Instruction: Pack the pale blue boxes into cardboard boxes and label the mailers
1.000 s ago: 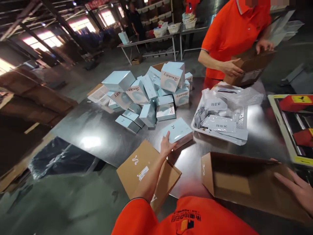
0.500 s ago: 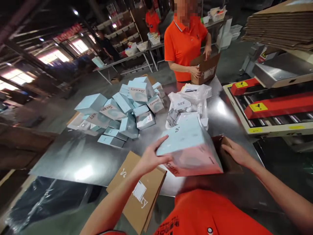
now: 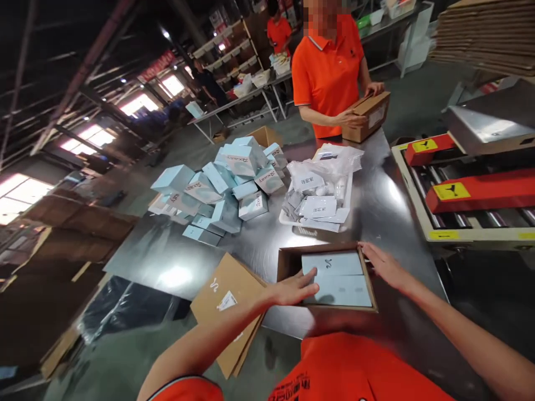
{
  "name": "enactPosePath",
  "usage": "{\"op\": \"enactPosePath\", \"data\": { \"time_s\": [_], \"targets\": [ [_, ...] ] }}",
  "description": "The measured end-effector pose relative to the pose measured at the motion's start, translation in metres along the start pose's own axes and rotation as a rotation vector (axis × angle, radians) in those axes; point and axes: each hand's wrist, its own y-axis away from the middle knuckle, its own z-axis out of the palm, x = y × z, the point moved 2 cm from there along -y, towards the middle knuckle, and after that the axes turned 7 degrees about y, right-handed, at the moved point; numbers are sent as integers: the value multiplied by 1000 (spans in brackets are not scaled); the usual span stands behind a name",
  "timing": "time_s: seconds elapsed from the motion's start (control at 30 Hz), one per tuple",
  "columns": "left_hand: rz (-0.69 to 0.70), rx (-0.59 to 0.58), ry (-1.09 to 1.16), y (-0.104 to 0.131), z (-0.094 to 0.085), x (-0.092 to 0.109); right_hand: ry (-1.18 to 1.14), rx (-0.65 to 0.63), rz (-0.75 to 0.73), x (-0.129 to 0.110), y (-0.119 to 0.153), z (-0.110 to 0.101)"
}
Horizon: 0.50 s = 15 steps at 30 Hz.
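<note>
An open brown carton (image 3: 288, 260) lies on the steel table (image 3: 376, 206) right in front of me. A large pale blue box (image 3: 336, 278) sits flat inside it. My left hand (image 3: 295, 289) rests with spread fingers on the left edge of the blue box. My right hand (image 3: 384, 266) lies on the carton's right wall, fingers flat. Neither hand grips anything.
A heap of pale blue boxes (image 3: 225, 184) fills the table's far left. A white tray of packets (image 3: 317, 206) stands beyond the carton. Flat cartons (image 3: 228, 301) overhang the left edge. A co-worker in orange (image 3: 330, 72) holds a brown carton (image 3: 368, 114). A roller conveyor (image 3: 472, 206) runs at right.
The large blue box, held up in my left hand half a second ago, now lies inside the open carton. My right hand moved to the carton's right wall.
</note>
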Motion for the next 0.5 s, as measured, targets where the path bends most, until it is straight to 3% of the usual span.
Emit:
{"op": "enactPosePath", "data": {
  "time_s": [0.07, 0.13, 0.23, 0.3, 0.37, 0.43, 0.5],
  "targets": [
    [-82, -42, -33, -7, 3, 2, -3, -105, 25, -6, -32, -16],
    [-146, -24, -102, -10, -2, 11, 164, -62, -25, -20, -78, -32],
    [-161, -18, -167, -13, -31, 34, 553, -59, -227, -41, -151, -36],
    [-121, 95, -64, -20, -70, 45, 706, -198, -286, -43, -189, -23],
    [-64, 363, 63, -39, -122, 45, 766, -293, -279, -37, -214, -7],
    [-24, 633, 78, -68, -173, 35, 786, -327, -282, -29, -228, 5],
    [-36, 788, 3, -106, -214, 23, 818, -340, -288, -23, -234, 12]
  ]
}}
